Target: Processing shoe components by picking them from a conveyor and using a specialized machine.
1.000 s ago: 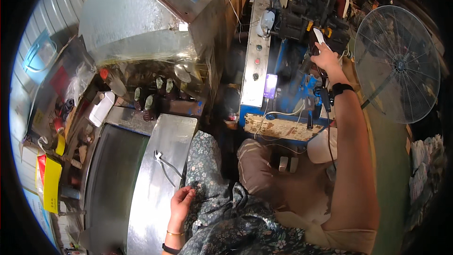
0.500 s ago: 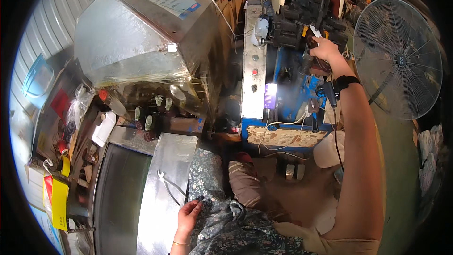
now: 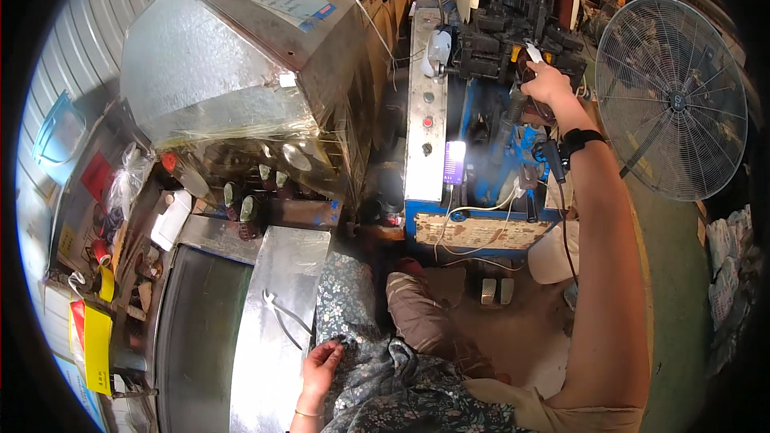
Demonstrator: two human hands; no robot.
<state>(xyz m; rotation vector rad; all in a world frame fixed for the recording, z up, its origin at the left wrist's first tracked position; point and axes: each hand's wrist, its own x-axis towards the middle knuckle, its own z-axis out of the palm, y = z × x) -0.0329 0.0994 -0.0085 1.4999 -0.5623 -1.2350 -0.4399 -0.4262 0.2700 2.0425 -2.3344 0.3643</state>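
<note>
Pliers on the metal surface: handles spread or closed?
Spread: the pliers show two dark handles with a visible gap between. Jaws: cannot tell.

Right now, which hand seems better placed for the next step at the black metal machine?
Probably the right hand: it is up at the black metal machine, while the left hand is down beside dark floral cloth.

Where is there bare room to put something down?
The metal table looks bare on the near side of the pliers, between the dark belt and left hand. Crowded: around the black machine at the right hand, and beside the plastic bag and white container.
</note>
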